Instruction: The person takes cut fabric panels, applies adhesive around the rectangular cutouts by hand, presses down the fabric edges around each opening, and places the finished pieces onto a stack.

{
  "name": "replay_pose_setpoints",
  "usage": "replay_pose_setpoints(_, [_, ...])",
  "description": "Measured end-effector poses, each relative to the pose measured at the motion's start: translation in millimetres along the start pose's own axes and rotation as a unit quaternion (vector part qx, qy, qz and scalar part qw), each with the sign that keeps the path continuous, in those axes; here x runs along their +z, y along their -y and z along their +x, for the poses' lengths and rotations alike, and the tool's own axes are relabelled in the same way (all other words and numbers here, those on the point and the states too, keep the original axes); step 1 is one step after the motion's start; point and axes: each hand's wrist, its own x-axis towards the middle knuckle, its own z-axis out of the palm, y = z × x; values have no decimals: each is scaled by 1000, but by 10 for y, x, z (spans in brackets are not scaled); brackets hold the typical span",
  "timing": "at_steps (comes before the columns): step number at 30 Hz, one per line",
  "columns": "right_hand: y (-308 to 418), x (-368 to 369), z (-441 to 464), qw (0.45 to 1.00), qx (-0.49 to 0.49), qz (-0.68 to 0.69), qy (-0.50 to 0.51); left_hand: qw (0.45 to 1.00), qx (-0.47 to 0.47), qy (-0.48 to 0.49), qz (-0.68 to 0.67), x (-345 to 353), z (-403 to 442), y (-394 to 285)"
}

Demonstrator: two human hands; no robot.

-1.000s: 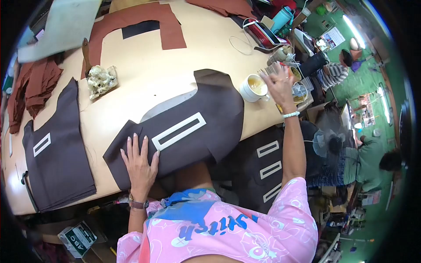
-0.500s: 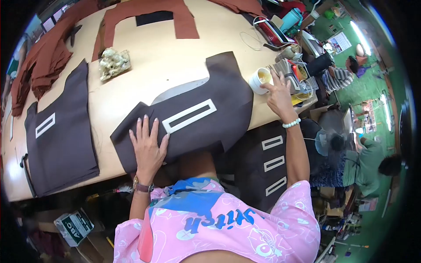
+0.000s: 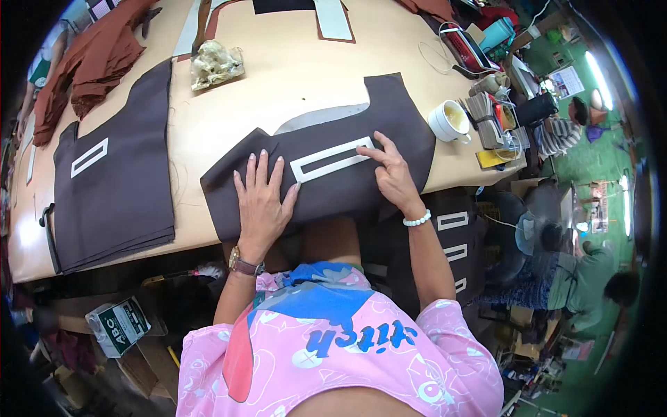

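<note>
A dark brown fabric piece (image 3: 333, 194) lies in front of me, reaching over the table's near edge. On it rests a white rectangular frame (image 3: 306, 176) with a long slot. My left hand (image 3: 262, 201) is flat on the fabric, fingers spread, thumb by the frame's left end. At the frame's other end, my right hand (image 3: 394, 174) presses fingertips down, one finger stretched out beyond the frame and others partly curled; it grips nothing that I can see. A white cup (image 3: 449, 121) of yellowish stuff stands right of the fabric.
A stack of dark fabric (image 3: 118, 201) with another white frame lies at left. Beyond are a bag of pale material (image 3: 217, 66) and rust-coloured cloth (image 3: 94, 62). Booklets (image 3: 484, 118) sit at right. More framed dark fabric (image 3: 445, 243) hangs below the edge. A co-worker (image 3: 590, 278) is at far right.
My right hand has moved from the cup, leftward to the right end of the white frame. The left hand stays on the fabric. The whole view has shifted.
</note>
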Motion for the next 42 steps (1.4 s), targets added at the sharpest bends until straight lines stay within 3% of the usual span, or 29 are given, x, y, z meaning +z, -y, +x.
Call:
replay_pose_setpoints(5, [136, 103, -44, 960, 50, -274, 23, 1000, -2, -3, 0, 2, -3, 3])
replay_pose_setpoints(14, [168, 192, -66, 871, 32, -491, -6, 1000, -4, 2, 4, 7, 2, 6])
replay_pose_setpoints(25, [206, 138, -5, 849, 16, -527, 20, 1000, -1, 3, 5, 13, -4, 14])
replay_pose_setpoints(34, [130, 102, 25, 865, 23, -496, 68, 1000, 4, -1, 6, 20, -1, 20])
replay_pose_setpoints(42, [180, 75, 76, 832, 16, -546, 98, 1000, 1, 3, 1, 20, -3, 12])
